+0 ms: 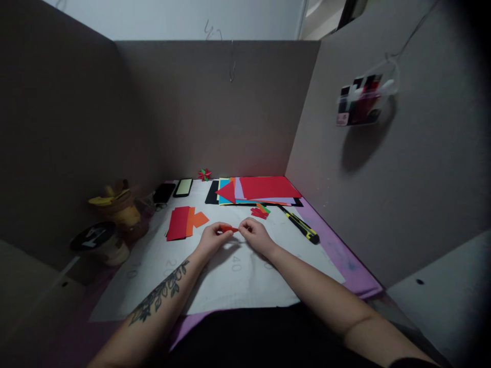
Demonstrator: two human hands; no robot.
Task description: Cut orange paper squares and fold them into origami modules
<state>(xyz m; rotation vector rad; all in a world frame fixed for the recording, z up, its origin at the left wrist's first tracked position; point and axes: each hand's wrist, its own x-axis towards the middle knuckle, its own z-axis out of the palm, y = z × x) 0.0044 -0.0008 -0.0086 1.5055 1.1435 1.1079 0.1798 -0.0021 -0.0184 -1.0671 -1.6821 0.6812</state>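
Note:
Over the middle of the white sheet, a small folded piece of orange-red paper [228, 228] lies between my two hands. My left hand [212, 238] pinches its wide end between thumb and fingers. At its narrow tip, the fingers of my right hand [258, 236] are pressed together. Left of my hands lie red paper pieces [177, 223] beside an orange strip and an orange square [201, 220]. Just beyond my right hand is a little heap of small red, orange and green paper pieces [260, 211].
A yellow-black utility knife [303, 227] lies to the right. Stacked coloured paper [268, 188], a red-green paper flower [204, 175] and a phone [183, 187] sit at the back. A lidded cup [103, 245] stands left. Grey partitions enclose the table; a clear pouch [360, 102] hangs right.

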